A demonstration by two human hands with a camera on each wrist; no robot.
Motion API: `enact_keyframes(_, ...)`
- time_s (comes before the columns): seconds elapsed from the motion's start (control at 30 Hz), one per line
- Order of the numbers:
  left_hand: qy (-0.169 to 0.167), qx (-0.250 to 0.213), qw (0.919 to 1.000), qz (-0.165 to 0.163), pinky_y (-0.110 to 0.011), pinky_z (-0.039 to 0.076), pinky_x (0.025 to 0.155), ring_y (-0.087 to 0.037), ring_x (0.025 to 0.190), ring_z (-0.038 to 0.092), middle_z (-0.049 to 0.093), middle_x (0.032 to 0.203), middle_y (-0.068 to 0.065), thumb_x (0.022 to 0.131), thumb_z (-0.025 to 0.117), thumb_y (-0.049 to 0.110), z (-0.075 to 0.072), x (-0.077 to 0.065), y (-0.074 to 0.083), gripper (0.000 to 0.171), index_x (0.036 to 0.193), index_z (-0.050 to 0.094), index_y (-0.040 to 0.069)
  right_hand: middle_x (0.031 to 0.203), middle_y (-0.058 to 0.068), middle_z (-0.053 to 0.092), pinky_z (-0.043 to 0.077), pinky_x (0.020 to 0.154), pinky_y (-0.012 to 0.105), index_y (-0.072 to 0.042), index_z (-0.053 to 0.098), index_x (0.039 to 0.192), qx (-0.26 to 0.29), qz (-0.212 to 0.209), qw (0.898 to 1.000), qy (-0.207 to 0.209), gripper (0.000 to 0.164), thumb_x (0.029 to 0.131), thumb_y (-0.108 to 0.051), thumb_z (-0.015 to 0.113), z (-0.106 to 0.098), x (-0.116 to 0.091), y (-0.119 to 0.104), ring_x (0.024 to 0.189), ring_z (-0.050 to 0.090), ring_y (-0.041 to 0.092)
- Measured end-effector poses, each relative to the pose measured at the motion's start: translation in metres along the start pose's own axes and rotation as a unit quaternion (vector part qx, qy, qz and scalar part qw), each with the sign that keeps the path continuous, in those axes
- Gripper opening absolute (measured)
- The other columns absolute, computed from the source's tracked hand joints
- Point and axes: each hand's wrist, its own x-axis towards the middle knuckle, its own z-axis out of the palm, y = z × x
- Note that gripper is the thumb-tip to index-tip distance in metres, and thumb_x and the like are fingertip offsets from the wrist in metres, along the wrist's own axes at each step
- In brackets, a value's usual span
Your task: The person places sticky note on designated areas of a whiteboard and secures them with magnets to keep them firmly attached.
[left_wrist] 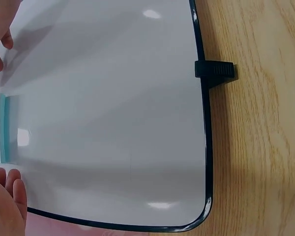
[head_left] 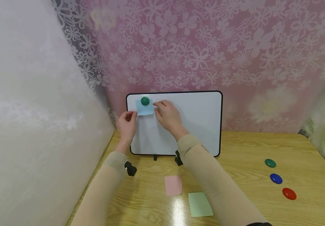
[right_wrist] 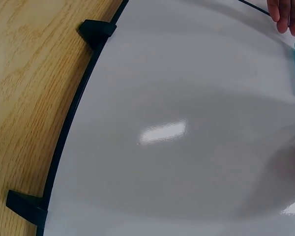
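Observation:
A small whiteboard point(head_left: 199, 122) with a black frame stands at the back of the table. A pale blue sticky note point(head_left: 145, 110) lies against its upper left part, with a round green magnet point(head_left: 145, 100) over the note's upper middle. My left hand point(head_left: 127, 125) is at the note's lower left corner, fingers loosely bent. At the note's right edge is my right hand point(head_left: 168, 115), its fingertips spread and pointing toward the note. In the left wrist view the note's bottom edge point(left_wrist: 5, 129) curls out from the board, and the left fingers point(left_wrist: 14, 178) are just beside it.
A pink note point(head_left: 173, 185) and a light green note point(head_left: 200, 204) lie on the wooden table point(head_left: 241, 147). To the right are a green magnet point(head_left: 270, 163), a blue magnet point(head_left: 276, 178) and a red magnet point(head_left: 289, 193). Black feet point(right_wrist: 27, 206) support the board's bottom edge.

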Motion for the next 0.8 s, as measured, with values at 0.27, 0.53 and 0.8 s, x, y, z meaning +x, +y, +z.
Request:
enact_keyframes(0.27,-0.020,-0.013,0.9996,0.015,-0.029,0.050,0.074,-0.020,0.088,0.062,0.072,0.100,-0.007,0.105,0.074,0.031,0.005,-0.009,-0.003,0.026,0.112,0.077,0.005,0.128,0.004,0.070,0.057,0.095,0.034,-0.015,0.075,0.133,0.012,-0.028,0.999,0.016,0.027,0.108,-0.023,0.066,-0.001,-0.007,0.000,0.116,0.065,0.023)
enact_keyframes(0.53,-0.028,-0.050,0.9980,0.027,-0.027,0.052,0.076,-0.021,0.089,0.064,0.074,0.101,-0.009,0.104,0.076,0.024,0.009,-0.019,-0.006,0.022,0.111,0.077,0.003,0.127,0.005,0.070,0.057,0.095,0.036,-0.013,0.075,0.132,0.024,-0.047,0.998,0.028,0.027,0.108,-0.022,0.067,0.000,-0.016,0.001,0.116,0.066,0.024)
enact_keyframes(0.8,-0.046,-0.054,0.9973,0.021,-0.028,0.053,0.079,-0.021,0.094,0.065,0.073,0.106,-0.009,0.105,0.073,0.030,0.006,-0.030,-0.013,0.029,0.117,0.075,0.004,0.125,0.005,0.071,0.057,0.092,0.037,-0.012,0.076,0.130,0.054,-0.047,0.997,0.042,0.025,0.107,-0.020,0.068,0.000,-0.029,0.008,0.114,0.067,0.024)
